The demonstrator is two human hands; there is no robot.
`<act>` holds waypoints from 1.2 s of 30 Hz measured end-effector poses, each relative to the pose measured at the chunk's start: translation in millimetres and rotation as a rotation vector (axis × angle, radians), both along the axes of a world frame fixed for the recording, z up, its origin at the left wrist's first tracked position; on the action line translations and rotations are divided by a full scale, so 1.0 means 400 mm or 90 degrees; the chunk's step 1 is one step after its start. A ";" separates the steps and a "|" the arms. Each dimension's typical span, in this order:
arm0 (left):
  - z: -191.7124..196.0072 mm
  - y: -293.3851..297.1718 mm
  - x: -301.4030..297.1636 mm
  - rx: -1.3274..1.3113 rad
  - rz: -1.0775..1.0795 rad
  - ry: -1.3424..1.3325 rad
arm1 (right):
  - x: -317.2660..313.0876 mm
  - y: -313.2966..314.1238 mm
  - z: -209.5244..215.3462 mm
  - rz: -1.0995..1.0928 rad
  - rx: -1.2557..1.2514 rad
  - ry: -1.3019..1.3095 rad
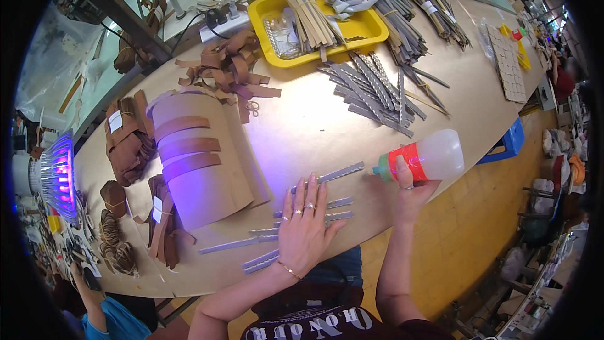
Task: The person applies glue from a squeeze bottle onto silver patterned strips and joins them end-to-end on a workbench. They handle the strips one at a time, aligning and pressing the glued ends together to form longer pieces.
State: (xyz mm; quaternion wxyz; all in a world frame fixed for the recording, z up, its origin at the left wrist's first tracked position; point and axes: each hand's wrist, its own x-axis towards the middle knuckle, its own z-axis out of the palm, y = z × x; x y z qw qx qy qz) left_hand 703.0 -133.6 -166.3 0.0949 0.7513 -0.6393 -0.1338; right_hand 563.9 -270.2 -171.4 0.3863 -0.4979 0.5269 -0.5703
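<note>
My left hand [304,226] lies flat with fingers stretched out, pressing on several narrow grey strips with wavy pale edges. One grey strip [343,171] runs out beyond its fingertips, and another strip [226,245] sticks out to the left of the palm. In my right hand [415,195] is a squeeze bottle [440,153], translucent white with a red band and a green cap. It is tilted on its side, its nozzle pointing left toward the strips. My fingers wrap round the bottle near the red band.
A curved brown board [195,195] carries brown strips at left, beside bundled brown straps [129,145]. A purple-glowing lamp [58,176] stands at the left edge. Farther back are a yellow tray [270,56] and a pile of grey strips [371,91]. A blue crate [509,141] sits beyond the table's right edge.
</note>
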 end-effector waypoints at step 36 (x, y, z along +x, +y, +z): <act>0.014 0.070 0.108 -0.026 -0.004 0.085 | 0.144 0.102 0.012 0.142 -0.042 0.126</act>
